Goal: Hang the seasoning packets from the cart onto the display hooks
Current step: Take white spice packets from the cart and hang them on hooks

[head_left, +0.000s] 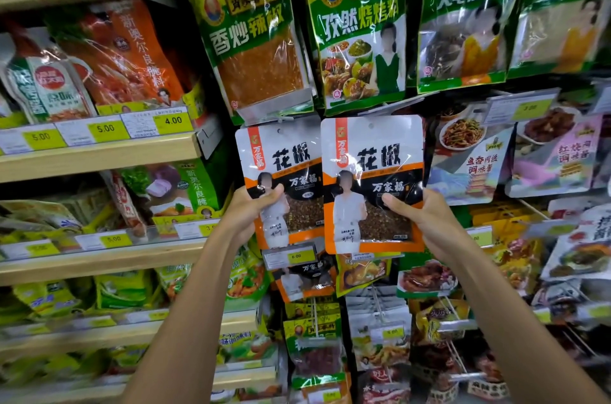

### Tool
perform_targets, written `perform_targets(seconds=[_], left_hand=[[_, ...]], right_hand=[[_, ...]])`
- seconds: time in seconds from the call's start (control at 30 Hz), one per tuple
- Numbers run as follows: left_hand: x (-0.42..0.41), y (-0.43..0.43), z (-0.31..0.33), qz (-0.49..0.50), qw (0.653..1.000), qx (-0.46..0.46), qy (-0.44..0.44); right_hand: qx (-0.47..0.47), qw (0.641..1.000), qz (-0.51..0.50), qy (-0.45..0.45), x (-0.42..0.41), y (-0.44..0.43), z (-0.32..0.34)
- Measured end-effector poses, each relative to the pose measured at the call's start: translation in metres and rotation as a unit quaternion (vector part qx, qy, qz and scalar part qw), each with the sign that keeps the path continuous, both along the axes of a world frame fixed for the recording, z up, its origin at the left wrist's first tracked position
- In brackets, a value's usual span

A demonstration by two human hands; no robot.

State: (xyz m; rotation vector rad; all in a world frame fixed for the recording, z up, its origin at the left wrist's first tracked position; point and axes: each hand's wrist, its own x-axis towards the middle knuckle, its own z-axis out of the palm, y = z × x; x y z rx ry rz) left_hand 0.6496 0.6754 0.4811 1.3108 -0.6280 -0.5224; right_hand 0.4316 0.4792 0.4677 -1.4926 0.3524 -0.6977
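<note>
A wall of hanging goods is faced, with wooden shelves (99,152) to the left of a clear tag holder (276,109) and a row of green bags (360,29) above and to the right of it. Two pepper packets are held up side by side. The left packet (287,152) is placed just below the tag holder, and the right packet (373,152) below and to the right of it, its edge laid over the left one. Each is held near its lower half: the left grip (254,208) is curled round the left packet with the thumb across its face, and the right grip (423,218) is closed the same way on the right packet. The cart is not in view. A punched hole (370,126) is seen at the top of the right packet, lower right of the tag holder, and another (279,131) just under the holder on the left packet. Whether either hole is already threaded on a hook cannot be told. The hanging step is judged to be in hand. Next, each hole would need to be lined up with a hook end behind the tag holder, the holder perhaps lifted, and the packet pushed back along the hook before being let go.
</note>
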Motion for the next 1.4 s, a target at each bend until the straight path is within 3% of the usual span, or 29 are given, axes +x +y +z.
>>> perform_targets(seconds=[0.33, 0.53, 0.6, 0.7, 0.8, 0.9, 0.97, 1.07, 1.4], left_hand=[[0.003, -0.028, 0.007, 0.111, 0.992, 0.056, 0.035], [-0.016, -0.017, 0.001, 0.186, 0.964, 0.153, -0.109], [-0.025, 0.0, -0.004, 0.203, 0.931, 0.222, -0.208], [-0.036, 0.026, -0.002, 0.333, 0.829, 0.287, -0.345], [-0.039, 0.049, 0.022, 0.464, 0.721, 0.203, -0.474], [-0.022, 0.064, 0.047, 0.532, 0.583, 0.128, -0.6], [-0.003, 0.069, 0.056, 0.541, 0.531, 0.126, -0.64], [0.025, 0.073, 0.055, 0.535, 0.496, 0.141, -0.669], [0.061, 0.075, 0.038, 0.515, 0.488, 0.113, -0.696]], right_hand=[[0.017, 1.0, 0.007, 0.016, 0.0, 0.007, -0.002], [0.014, 1.0, 0.018, 0.012, -0.002, 0.016, -0.001], [0.012, 1.0, 0.024, 0.015, 0.0, 0.02, -0.002], [0.016, 0.999, 0.041, 0.024, 0.007, 0.029, -0.002], [0.017, 0.997, 0.063, 0.031, 0.014, 0.04, -0.003], [0.015, 0.997, 0.073, 0.032, 0.02, 0.048, -0.005], [0.016, 0.997, 0.077, 0.029, 0.023, 0.053, -0.005], [0.017, 0.997, 0.075, 0.027, 0.025, 0.057, -0.002], [0.002, 0.995, 0.087, 0.047, 0.057, 0.061, 0.008]])
